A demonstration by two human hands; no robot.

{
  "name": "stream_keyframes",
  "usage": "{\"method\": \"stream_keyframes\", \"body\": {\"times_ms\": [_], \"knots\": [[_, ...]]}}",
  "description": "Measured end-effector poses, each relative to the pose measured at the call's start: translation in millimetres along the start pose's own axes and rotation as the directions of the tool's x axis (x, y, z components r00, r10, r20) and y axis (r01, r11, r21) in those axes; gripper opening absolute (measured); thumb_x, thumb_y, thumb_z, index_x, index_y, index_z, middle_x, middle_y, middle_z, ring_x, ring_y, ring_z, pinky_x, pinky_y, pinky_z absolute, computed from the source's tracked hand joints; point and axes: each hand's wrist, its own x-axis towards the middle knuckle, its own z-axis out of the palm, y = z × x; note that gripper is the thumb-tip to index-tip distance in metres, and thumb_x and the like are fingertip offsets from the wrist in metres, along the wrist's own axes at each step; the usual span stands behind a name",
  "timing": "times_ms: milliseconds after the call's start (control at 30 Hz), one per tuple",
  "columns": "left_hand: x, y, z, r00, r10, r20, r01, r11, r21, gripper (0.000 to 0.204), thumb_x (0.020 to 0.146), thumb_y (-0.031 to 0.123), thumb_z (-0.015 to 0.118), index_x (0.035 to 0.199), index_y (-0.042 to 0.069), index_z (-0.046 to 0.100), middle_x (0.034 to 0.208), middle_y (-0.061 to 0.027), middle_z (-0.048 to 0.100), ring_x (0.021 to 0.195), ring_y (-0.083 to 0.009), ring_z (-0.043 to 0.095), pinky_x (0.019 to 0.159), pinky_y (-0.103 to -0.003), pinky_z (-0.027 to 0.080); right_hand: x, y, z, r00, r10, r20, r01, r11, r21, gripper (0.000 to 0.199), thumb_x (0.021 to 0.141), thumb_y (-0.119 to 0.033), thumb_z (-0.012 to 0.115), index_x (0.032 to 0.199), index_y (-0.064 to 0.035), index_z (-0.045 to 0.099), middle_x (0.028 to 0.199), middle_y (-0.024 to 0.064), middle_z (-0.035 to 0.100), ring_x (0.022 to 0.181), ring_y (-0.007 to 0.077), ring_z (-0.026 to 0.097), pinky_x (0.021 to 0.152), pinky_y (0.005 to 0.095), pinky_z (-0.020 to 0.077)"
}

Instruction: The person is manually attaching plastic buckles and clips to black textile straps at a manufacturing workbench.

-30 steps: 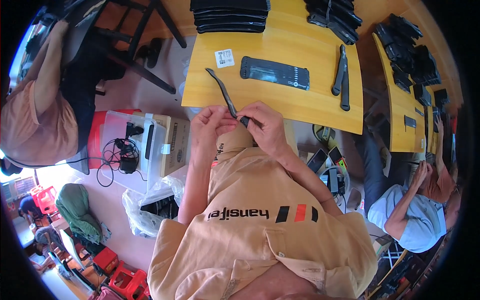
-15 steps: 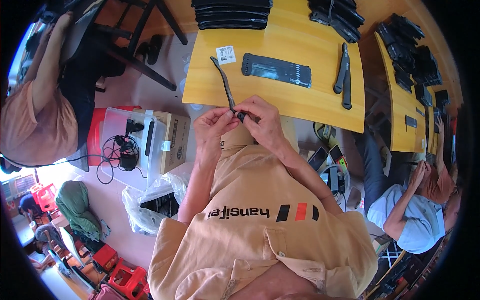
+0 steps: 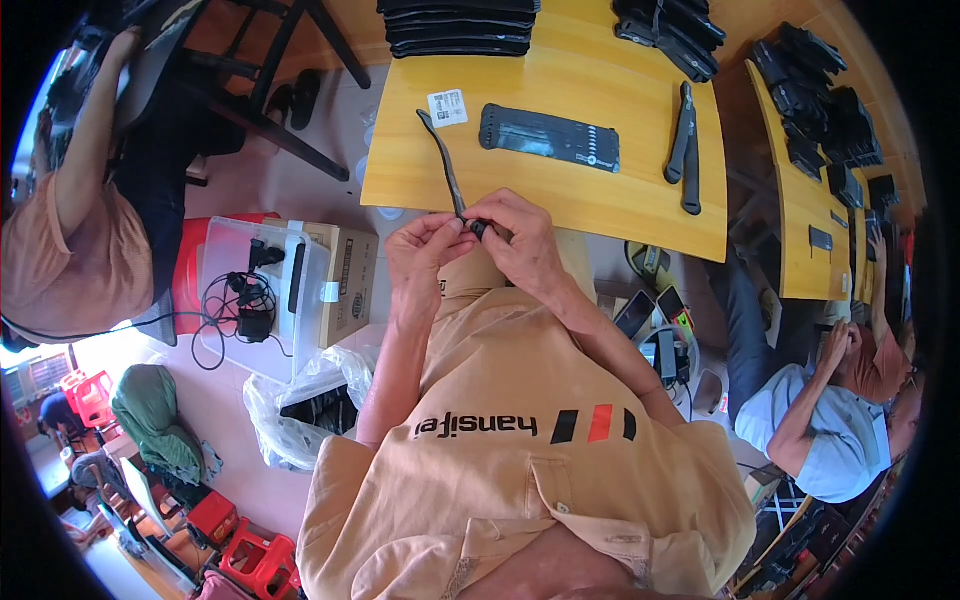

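Note:
A narrow black strap (image 3: 445, 160) rises from my fingertips and leans over the near edge of the yellow table (image 3: 600, 215). My left hand (image 3: 418, 250) pinches its lower end between thumb and fingers. Close beside it, my right hand (image 3: 522, 242) grips the same end, where a small dark piece shows; its exact form is hidden by the fingers. Beyond the hands lie a white label (image 3: 448, 107) and a flat black pack (image 3: 550, 138) with a row of light marks. Two black straps (image 3: 685, 155), crossed at the far end, rest toward the table's right side.
Stacked black packs (image 3: 458, 28) and a black bundle (image 3: 668, 38) occupy the far table. At left, a clear plastic bin (image 3: 225, 330) with cables stands by a cardboard box (image 3: 352, 280) and a plastic bag (image 3: 265, 425). Other people sit left and right, the right one beside another table (image 3: 800, 235).
The whole view has shifted very slightly. Both hands stay together at the strap's lower end, with only small finger movement.

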Motion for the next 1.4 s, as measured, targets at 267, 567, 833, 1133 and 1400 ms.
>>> {"method": "stream_keyframes", "body": {"times_ms": [267,567,833,1133,1400], "knots": [[1.7,-2.3,-0.6,0.999,-0.024,-0.021,0.024,1.0,0.003,0.009,0.079,0.002,0.059,0.086,-0.004,0.059,0.078,-0.0109,0.063,0.067,-0.0147,0.063,0.061,-0.023,0.054,-3.4,3.2,4.0,0.998,-0.062,-0.006,0.062,0.997,-0.037,0.02,0.068,0.007,0.057,0.086,0.0009,0.062,0.08,0.0117,0.058,0.072,0.0257,0.06,0.064,0.0317,0.0487],[6.7,-7.0,-4.5,1.0,-0.025,0.015,0.022,0.983,0.183,0.009,0.08,0.003,0.055,0.085,-0.002,0.06,0.077,-0.0096,0.063,0.065,-0.0141,0.062,0.059,-0.022,0.052,-6.5,13.0,6.4,0.998,-0.058,-0.009,0.057,0.997,-0.06,0.02,0.066,0.006,0.058,0.085,0.0018,0.061,0.079,0.0127,0.059,0.071,0.0263,0.06,0.063,0.0316,0.0495],[17.7,-13.7,-12.9,0.986,-0.141,0.085,0.102,0.93,0.354,0.014,0.081,0.005,0.049,0.077,-0.004,0.059,0.071,-0.0102,0.062,0.061,-0.0152,0.062,0.057,-0.024,0.053,-12.4,29.9,14.5,0.999,-0.042,-0.02,0.04,0.998,-0.056,0.02,0.066,0.006,0.057,0.085,0.0015,0.062,0.076,0.0114,0.059,0.064,0.0234,0.06,0.057,0.0297,0.0487],[23.9,-24.5,-8.1,0.994,0.028,0.11,-0.073,0.901,0.427,0.011,0.078,0.004,0.05,0.069,0.0,0.055,0.061,-0.0033,0.055,0.051,-0.008,0.052,0.046,-0.02,0.042,-7.0,28.7,15.4,1.0,0.016,-0.006,-0.016,0.999,-0.037,0.022,0.066,0.006,0.057,0.088,0.0005,0.061,0.077,0.0108,0.061,0.065,0.0214,0.062,0.058,0.0281,0.0504],[27.6,-28.9,0.3,0.989,0.099,0.106,-0.138,0.863,0.486,0.011,0.076,0.005,0.05,0.066,0.0,0.054,0.057,-0.0005,0.051,0.05,-0.0063,0.048,0.044,-0.02,0.039,-13.2,32.3,22.1,0.99,0.056,-0.133,-0.047,0.997,0.065,0.028,0.069,0.008,0.058,0.095,0.0002,0.055,0.078,0.011,0.063,0.067,0.0169,0.064,0.058,0.0252,0.0524]]}}
